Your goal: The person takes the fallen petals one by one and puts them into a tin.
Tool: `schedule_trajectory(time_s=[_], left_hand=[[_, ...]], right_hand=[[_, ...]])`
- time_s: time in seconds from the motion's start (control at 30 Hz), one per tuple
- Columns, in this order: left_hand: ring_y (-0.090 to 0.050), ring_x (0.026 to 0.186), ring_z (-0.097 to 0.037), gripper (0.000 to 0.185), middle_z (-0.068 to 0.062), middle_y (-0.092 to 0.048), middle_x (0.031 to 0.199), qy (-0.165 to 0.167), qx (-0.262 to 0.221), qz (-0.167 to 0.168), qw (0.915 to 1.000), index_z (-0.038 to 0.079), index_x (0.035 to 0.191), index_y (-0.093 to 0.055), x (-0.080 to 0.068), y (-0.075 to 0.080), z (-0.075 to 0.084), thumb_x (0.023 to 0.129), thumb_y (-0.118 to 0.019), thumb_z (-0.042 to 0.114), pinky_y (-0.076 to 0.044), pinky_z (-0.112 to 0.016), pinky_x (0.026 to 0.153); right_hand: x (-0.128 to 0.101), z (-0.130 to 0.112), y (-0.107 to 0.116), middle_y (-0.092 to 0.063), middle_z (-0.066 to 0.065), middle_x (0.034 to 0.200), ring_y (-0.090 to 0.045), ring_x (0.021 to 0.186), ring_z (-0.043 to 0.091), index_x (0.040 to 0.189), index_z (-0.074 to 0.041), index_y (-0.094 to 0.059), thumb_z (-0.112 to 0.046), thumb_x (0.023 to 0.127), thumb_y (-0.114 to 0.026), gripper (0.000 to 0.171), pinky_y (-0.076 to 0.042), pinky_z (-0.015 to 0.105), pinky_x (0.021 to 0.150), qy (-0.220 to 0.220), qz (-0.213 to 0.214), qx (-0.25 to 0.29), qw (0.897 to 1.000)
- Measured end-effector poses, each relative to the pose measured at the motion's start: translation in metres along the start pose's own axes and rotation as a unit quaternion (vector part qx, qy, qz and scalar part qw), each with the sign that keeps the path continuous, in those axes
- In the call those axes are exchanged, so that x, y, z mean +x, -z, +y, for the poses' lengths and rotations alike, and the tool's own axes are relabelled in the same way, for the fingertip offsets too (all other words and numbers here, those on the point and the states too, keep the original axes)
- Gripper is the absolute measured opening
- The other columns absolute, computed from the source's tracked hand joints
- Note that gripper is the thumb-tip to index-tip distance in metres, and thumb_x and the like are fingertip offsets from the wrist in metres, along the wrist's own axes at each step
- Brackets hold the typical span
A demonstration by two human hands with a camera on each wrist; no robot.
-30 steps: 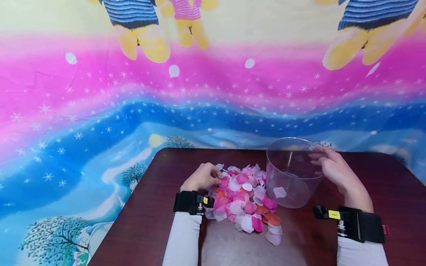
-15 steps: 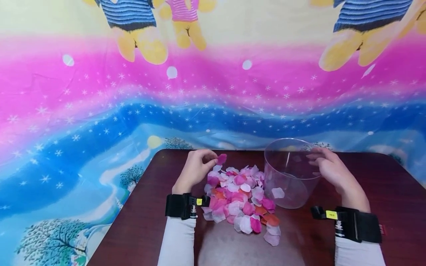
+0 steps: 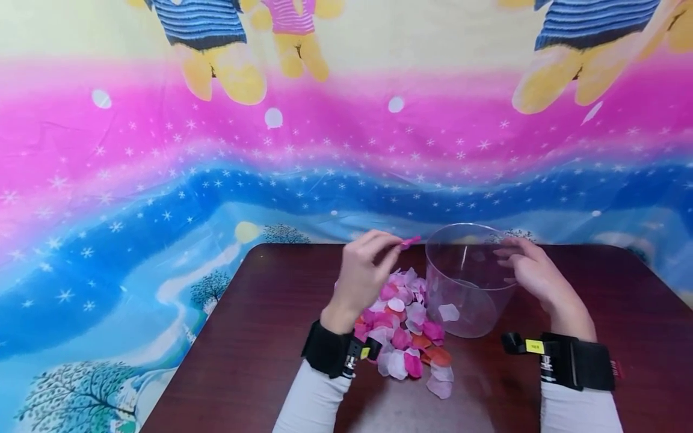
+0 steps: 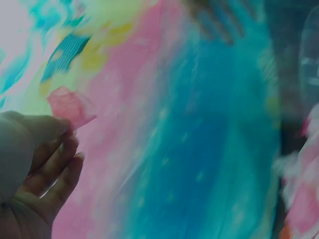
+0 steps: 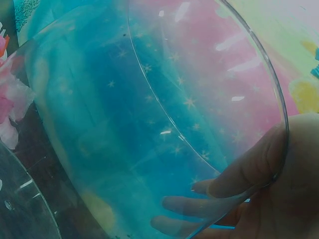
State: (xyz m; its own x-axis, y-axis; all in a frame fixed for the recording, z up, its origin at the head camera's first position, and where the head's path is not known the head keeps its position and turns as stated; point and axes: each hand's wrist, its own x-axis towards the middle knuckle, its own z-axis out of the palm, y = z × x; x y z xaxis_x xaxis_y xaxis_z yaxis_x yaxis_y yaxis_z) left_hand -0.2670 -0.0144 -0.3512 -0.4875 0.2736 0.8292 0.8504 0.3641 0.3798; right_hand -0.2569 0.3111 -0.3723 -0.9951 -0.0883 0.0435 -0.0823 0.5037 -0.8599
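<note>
In the head view, my left hand [image 3: 365, 276] is raised over the petal pile, pinching a single pink artificial petal [image 3: 411, 242] between thumb and fingertips. The same petal [image 4: 67, 107] shows up close in the left wrist view. A clear plastic bucket [image 3: 460, 310] stands upright on the table, just right of the pinched petal. At its right side, my right hand [image 3: 541, 273] holds the wall near the rim; its fingers show through the plastic in the right wrist view. One pale petal [image 3: 448, 312] shows at the bucket's lower left wall.
A heap of pink, white and orange petals [image 3: 400, 337] lies left of the bucket, partly hidden by my left hand. The dark red table [image 3: 271, 300] ends at a printed backdrop cloth [image 3: 325, 180].
My left hand has lifted a pink petal from the pile, then carried it up and right toward the bucket's rim. My right hand has stayed at the bucket.
</note>
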Motion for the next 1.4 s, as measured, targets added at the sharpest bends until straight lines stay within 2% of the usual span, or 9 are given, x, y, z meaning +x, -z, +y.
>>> schedule_trajectory(time_s=[0.17, 0.37, 0.5, 0.67, 0.77, 0.9, 1.03, 1.23, 1.4], left_hand=[[-0.066, 0.096, -0.016, 0.012, -0.006, -0.072, 0.1, -0.025, 0.031, -0.032, 0.9987, 0.002, 0.106, -0.077, -0.006, -0.027, 0.012, 0.096, -0.07, 0.004, -0.052, -0.016, 0.086], [-0.062, 0.103, -0.017, 0.018, -0.003, -0.073, 0.104, -0.037, 0.081, -0.059, 0.9943, 0.007, 0.11, -0.078, -0.012, -0.049, 0.016, 0.093, -0.076, 0.007, -0.049, -0.016, 0.094], [-0.06, 0.109, -0.016, 0.019, -0.001, -0.074, 0.109, -0.036, 0.113, -0.098, 0.9881, 0.011, 0.114, -0.078, -0.015, -0.057, 0.017, 0.096, -0.073, 0.013, -0.047, -0.017, 0.099], [-0.058, 0.114, -0.017, 0.022, 0.001, -0.073, 0.119, -0.033, 0.149, -0.136, 0.9789, 0.015, 0.12, -0.077, -0.015, -0.055, 0.015, 0.099, -0.069, 0.017, -0.045, -0.025, 0.105], [-0.058, 0.116, -0.018, 0.026, 0.001, -0.071, 0.124, -0.03, 0.152, -0.15, 0.9766, 0.016, 0.124, -0.075, -0.014, -0.051, 0.012, 0.099, -0.069, 0.018, -0.044, -0.029, 0.107], [-0.059, 0.116, -0.02, 0.026, -0.002, -0.071, 0.123, -0.03, 0.128, -0.145, 0.9806, 0.013, 0.124, -0.074, -0.009, -0.039, 0.007, 0.098, -0.07, 0.014, -0.046, -0.033, 0.105], [-0.061, 0.114, -0.022, 0.022, -0.004, -0.072, 0.12, -0.01, 0.11, -0.123, 0.9862, 0.009, 0.12, -0.075, -0.005, -0.013, -0.004, 0.099, -0.069, 0.01, -0.049, -0.033, 0.101], [-0.062, 0.116, -0.019, 0.023, -0.002, -0.07, 0.122, 0.082, 0.098, -0.128, 0.9836, 0.011, 0.121, -0.073, -0.009, 0.03, -0.03, 0.099, -0.067, 0.007, -0.05, -0.035, 0.1], [-0.067, 0.1, -0.018, 0.02, -0.003, -0.071, 0.112, 0.175, 0.11, -0.161, 0.965, 0.01, 0.117, -0.074, -0.023, 0.055, -0.056, 0.098, -0.068, 0.005, -0.054, -0.037, 0.089]], right_hand=[[0.0, -0.001, -0.003, -0.039, 0.04, 0.148, -0.043, 0.134, 0.056, 0.154, 0.012, -0.021, -0.003, 0.103, -0.023, 0.053, -0.051, 0.059, 0.095, 0.002, 0.004, 0.004, 1.0], [0.0, -0.001, -0.003, -0.04, 0.039, 0.148, -0.043, 0.134, 0.056, 0.154, 0.011, -0.022, -0.004, 0.104, -0.023, 0.053, -0.049, 0.062, 0.098, 0.002, 0.008, 0.004, 1.0], [0.001, 0.0, -0.003, -0.04, 0.04, 0.147, -0.043, 0.133, 0.056, 0.154, 0.012, -0.022, -0.003, 0.103, -0.023, 0.053, -0.049, 0.062, 0.098, 0.002, 0.01, 0.007, 1.0], [0.002, 0.001, -0.003, -0.041, 0.04, 0.146, -0.045, 0.133, 0.056, 0.153, 0.012, -0.023, -0.003, 0.103, -0.023, 0.052, -0.049, 0.062, 0.097, 0.004, 0.012, 0.005, 1.0], [0.001, 0.001, -0.003, -0.041, 0.04, 0.147, -0.044, 0.132, 0.056, 0.153, 0.012, -0.022, -0.003, 0.103, -0.023, 0.052, -0.049, 0.062, 0.097, 0.004, 0.012, 0.003, 1.0], [0.001, 0.001, -0.002, -0.04, 0.04, 0.147, -0.043, 0.133, 0.056, 0.154, 0.012, -0.022, -0.004, 0.104, -0.023, 0.052, -0.048, 0.064, 0.097, 0.005, 0.014, 0.005, 1.0], [0.003, -0.002, -0.004, -0.039, 0.04, 0.148, -0.042, 0.133, 0.057, 0.155, 0.011, -0.021, -0.005, 0.104, -0.022, 0.053, -0.047, 0.066, 0.098, 0.007, 0.006, 0.006, 1.0], [0.003, -0.001, -0.002, -0.037, 0.041, 0.148, -0.041, 0.133, 0.058, 0.155, 0.012, -0.018, -0.005, 0.104, -0.021, 0.054, -0.047, 0.064, 0.097, 0.011, -0.001, 0.0, 1.0], [0.001, 0.002, -0.002, -0.039, 0.041, 0.147, -0.043, 0.133, 0.057, 0.154, 0.012, -0.02, -0.003, 0.103, -0.023, 0.054, -0.056, 0.047, 0.089, 0.014, 0.0, -0.007, 1.0]])
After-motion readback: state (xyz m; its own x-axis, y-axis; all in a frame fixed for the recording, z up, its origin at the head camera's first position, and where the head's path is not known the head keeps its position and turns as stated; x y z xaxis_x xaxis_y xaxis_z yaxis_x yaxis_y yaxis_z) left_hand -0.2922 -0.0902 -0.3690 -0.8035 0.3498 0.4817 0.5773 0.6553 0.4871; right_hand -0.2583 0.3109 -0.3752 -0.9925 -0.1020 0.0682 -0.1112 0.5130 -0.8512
